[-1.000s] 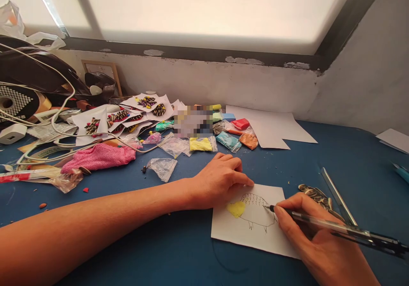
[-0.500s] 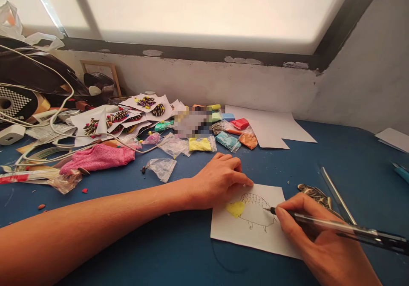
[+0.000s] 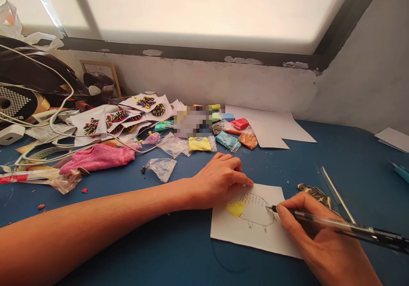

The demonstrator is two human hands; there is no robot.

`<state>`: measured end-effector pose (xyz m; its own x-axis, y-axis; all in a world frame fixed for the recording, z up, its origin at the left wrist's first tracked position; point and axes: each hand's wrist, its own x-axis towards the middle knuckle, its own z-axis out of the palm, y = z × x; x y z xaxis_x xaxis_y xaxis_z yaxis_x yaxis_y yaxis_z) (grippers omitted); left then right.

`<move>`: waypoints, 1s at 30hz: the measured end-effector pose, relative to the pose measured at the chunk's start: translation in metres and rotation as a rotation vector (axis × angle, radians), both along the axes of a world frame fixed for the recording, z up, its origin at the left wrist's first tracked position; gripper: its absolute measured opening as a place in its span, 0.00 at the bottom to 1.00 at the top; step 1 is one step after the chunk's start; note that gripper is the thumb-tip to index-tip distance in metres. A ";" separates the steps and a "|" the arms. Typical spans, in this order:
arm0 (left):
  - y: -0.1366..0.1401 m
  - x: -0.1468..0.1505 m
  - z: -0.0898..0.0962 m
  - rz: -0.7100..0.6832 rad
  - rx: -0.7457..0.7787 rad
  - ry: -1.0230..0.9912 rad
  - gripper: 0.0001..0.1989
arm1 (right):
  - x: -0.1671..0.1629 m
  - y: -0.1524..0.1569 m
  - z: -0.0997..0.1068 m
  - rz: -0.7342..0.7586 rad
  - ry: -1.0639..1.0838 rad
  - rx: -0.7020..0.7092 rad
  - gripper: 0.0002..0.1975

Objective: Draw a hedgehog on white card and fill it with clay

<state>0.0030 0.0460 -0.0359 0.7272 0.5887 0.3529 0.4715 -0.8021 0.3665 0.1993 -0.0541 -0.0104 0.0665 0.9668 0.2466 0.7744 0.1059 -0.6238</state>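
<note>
My right hand (image 3: 326,230) grips a black pen (image 3: 335,224) between thumb and fingers. The pen's tip touches a small white card (image 3: 223,230) inside the right part of a drawn animal (image 3: 255,215) with a rounded, scale-marked back and short legs. A flat yellow clay patch (image 3: 235,209) forms its left end. My left hand (image 3: 223,177) rests at the card's upper left edge, index finger stretched along it, holding nothing; its underside is hidden. Just beyond my right hand lie striped sunflower seeds (image 3: 316,192), partly covered by it, and a thin metallic rod (image 3: 337,192).
Bagged clay, yellow (image 3: 200,144), blue (image 3: 228,141) and orange (image 3: 248,140), lies behind my left hand. White sheets (image 3: 271,126) lean toward the wall. At left are seed-decorated cards (image 3: 92,126), a pink cloth (image 3: 99,158) and a white cable (image 3: 68,79). A blue pen-like object (image 3: 401,171) is far right.
The pen tip has shifted slightly right on the drawing, and my right hand moved a little with it. My left hand and the card look the same.
</note>
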 end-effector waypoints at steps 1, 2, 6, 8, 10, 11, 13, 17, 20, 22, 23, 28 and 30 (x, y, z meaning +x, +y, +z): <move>0.000 0.000 0.000 0.002 0.000 0.002 0.13 | 0.000 0.000 0.000 -0.004 -0.001 -0.006 0.12; 0.000 0.000 0.001 0.003 0.001 0.002 0.13 | -0.001 0.000 0.000 -0.007 -0.001 -0.010 0.12; 0.000 0.000 0.000 0.000 0.012 -0.008 0.13 | -0.001 0.000 0.000 -0.007 -0.012 -0.007 0.13; 0.000 0.000 -0.001 -0.001 0.010 -0.005 0.13 | -0.001 0.000 0.000 -0.003 -0.009 0.003 0.14; 0.000 0.000 -0.002 -0.002 0.007 -0.005 0.13 | -0.001 0.000 0.000 -0.003 -0.002 0.007 0.13; 0.000 0.000 -0.002 -0.003 0.005 -0.006 0.13 | -0.002 0.000 0.000 -0.004 0.003 0.008 0.13; 0.000 0.000 -0.002 -0.001 0.005 -0.008 0.13 | -0.003 -0.001 0.000 -0.011 0.030 0.005 0.13; 0.000 -0.001 -0.001 -0.002 0.002 -0.003 0.13 | -0.004 -0.002 -0.001 -0.072 0.107 0.001 0.13; 0.000 -0.001 0.000 -0.007 -0.001 -0.002 0.13 | -0.003 -0.003 -0.001 -0.101 0.100 -0.002 0.12; -0.001 -0.001 0.001 -0.007 -0.001 0.000 0.13 | -0.002 -0.002 -0.001 -0.097 0.093 -0.011 0.12; -0.001 -0.001 0.001 -0.005 -0.001 0.001 0.13 | -0.002 -0.002 0.000 -0.094 0.096 -0.014 0.12; -0.001 0.000 0.002 -0.001 -0.003 0.003 0.13 | -0.002 -0.002 0.001 -0.075 0.099 -0.014 0.12; -0.001 0.000 0.002 0.002 -0.006 0.000 0.13 | -0.002 -0.002 0.002 -0.066 0.070 -0.015 0.12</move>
<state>0.0030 0.0448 -0.0343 0.7262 0.5920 0.3494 0.4729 -0.7991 0.3711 0.1972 -0.0562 -0.0087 0.1466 0.9634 0.2243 0.7335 0.0463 -0.6781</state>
